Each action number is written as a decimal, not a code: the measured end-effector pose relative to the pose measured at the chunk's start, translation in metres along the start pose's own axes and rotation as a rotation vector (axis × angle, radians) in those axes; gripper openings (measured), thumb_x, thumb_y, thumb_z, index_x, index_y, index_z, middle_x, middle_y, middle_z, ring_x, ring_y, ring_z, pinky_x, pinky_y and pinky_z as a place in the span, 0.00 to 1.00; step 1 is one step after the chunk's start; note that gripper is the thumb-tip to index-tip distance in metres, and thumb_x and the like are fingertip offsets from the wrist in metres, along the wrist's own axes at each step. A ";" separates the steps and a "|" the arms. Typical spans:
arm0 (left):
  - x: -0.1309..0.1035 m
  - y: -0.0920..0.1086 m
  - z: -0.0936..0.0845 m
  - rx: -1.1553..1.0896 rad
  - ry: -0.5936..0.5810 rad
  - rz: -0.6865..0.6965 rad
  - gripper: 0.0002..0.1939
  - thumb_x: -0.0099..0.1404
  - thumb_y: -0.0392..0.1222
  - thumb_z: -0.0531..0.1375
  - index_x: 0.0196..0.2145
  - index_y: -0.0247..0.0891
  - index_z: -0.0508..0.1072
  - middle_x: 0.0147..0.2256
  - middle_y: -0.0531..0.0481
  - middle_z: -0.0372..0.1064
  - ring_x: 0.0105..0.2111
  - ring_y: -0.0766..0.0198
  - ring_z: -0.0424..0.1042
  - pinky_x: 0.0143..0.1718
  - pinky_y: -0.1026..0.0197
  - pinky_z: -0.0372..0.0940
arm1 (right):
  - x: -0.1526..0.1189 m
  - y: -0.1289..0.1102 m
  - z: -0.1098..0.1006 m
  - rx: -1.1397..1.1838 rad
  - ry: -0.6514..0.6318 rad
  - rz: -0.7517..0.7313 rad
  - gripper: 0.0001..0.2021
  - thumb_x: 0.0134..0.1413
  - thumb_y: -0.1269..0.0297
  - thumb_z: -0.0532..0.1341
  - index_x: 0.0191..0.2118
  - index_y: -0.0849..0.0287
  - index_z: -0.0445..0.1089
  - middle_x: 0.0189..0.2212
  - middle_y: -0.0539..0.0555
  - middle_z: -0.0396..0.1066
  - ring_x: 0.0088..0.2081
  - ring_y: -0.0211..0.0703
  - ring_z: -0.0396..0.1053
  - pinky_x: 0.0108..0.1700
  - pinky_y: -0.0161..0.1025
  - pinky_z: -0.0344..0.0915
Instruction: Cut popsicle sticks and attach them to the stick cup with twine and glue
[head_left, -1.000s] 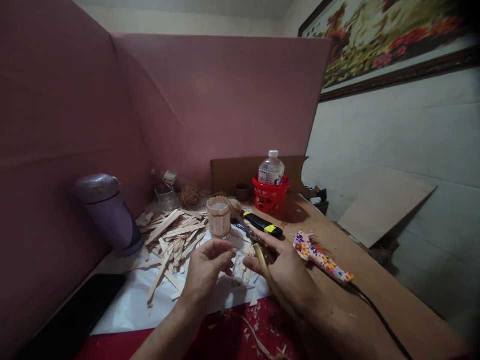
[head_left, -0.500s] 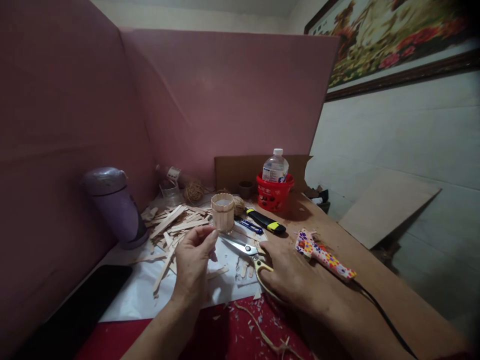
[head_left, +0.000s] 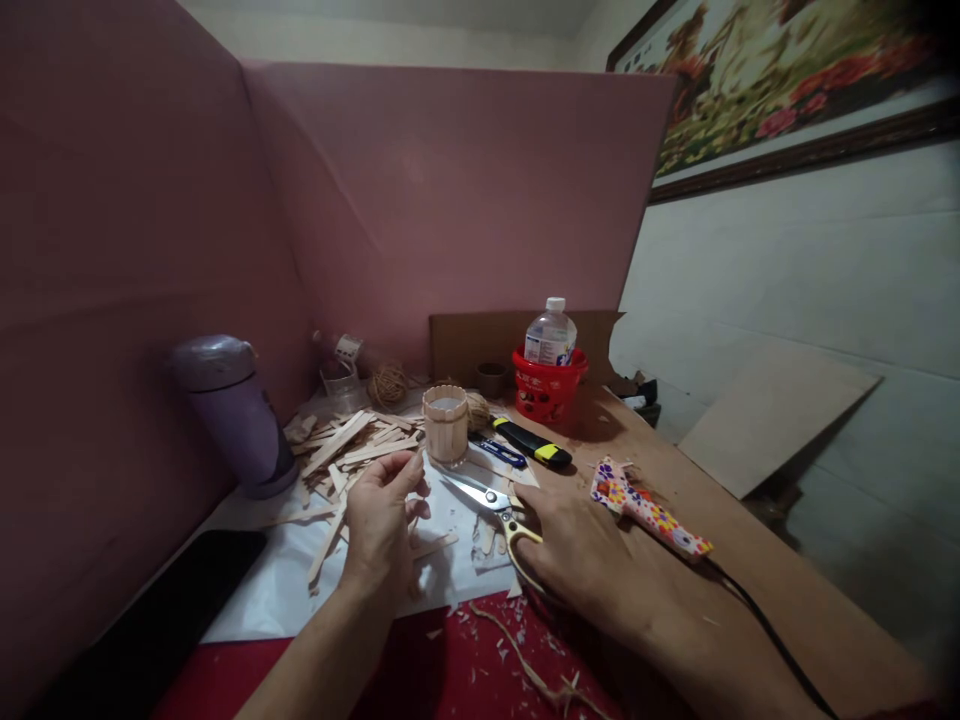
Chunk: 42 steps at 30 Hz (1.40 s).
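My right hand (head_left: 574, 540) grips a pair of scissors (head_left: 487, 497) by the pale yellow handles. The blades point left and look closed or nearly so. My left hand (head_left: 382, 515) is just left of the blade tips, thumb and forefinger pinched together. Whatever may be between those fingertips is too small to make out. Right behind the hands stands a small round cup made of upright wooden sticks (head_left: 446, 430), with a band around its upper part. Loose craft sticks (head_left: 360, 440) lie heaped behind my left hand, on white paper (head_left: 255, 600).
A black-and-yellow utility knife (head_left: 532, 443) and a blue cutter (head_left: 501, 453) lie beyond the scissors. Right of them is a flower-patterned glue gun (head_left: 645, 508) with a cord. A red bucket (head_left: 551, 395) holds a plastic bottle (head_left: 553, 335). A purple tumbler (head_left: 240, 420) stands at left.
My left hand has drawn slightly left, away from the scissor tips, with its lower fingers a little more spread. The scissors have shifted slightly; the cup has stayed in place.
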<state>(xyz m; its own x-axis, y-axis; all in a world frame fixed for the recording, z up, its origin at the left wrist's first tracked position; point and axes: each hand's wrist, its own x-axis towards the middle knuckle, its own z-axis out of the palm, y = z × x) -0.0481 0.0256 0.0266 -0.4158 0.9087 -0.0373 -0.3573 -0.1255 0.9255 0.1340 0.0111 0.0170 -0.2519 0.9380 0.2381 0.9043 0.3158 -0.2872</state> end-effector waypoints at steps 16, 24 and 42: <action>0.008 -0.011 -0.003 0.011 -0.035 -0.052 0.17 0.40 0.44 0.69 0.26 0.34 0.70 0.20 0.56 0.62 0.20 0.72 0.59 0.17 0.70 0.54 | -0.002 -0.005 -0.002 -0.091 -0.006 -0.086 0.06 0.55 0.64 0.58 0.34 0.57 0.72 0.35 0.57 0.71 0.38 0.51 0.69 0.38 0.43 0.61; 0.007 -0.015 -0.002 -0.011 -0.059 -0.026 0.17 0.40 0.44 0.69 0.25 0.36 0.67 0.21 0.55 0.65 0.19 0.70 0.62 0.15 0.69 0.55 | 0.021 -0.011 -0.029 0.147 0.139 -0.164 0.09 0.58 0.65 0.56 0.36 0.56 0.74 0.36 0.55 0.72 0.35 0.44 0.70 0.37 0.39 0.64; 0.033 -0.003 -0.014 -0.047 0.098 0.221 0.16 0.40 0.42 0.69 0.27 0.33 0.71 0.20 0.55 0.67 0.16 0.72 0.62 0.14 0.69 0.57 | 0.119 -0.032 -0.015 0.022 0.191 -0.295 0.08 0.56 0.68 0.55 0.36 0.58 0.71 0.39 0.55 0.71 0.37 0.43 0.68 0.35 0.34 0.58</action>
<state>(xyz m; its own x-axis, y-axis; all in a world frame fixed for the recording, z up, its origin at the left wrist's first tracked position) -0.0724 0.0501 0.0175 -0.5663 0.8146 0.1253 -0.2862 -0.3370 0.8969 0.0802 0.1103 0.0687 -0.4300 0.7630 0.4827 0.7942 0.5739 -0.1998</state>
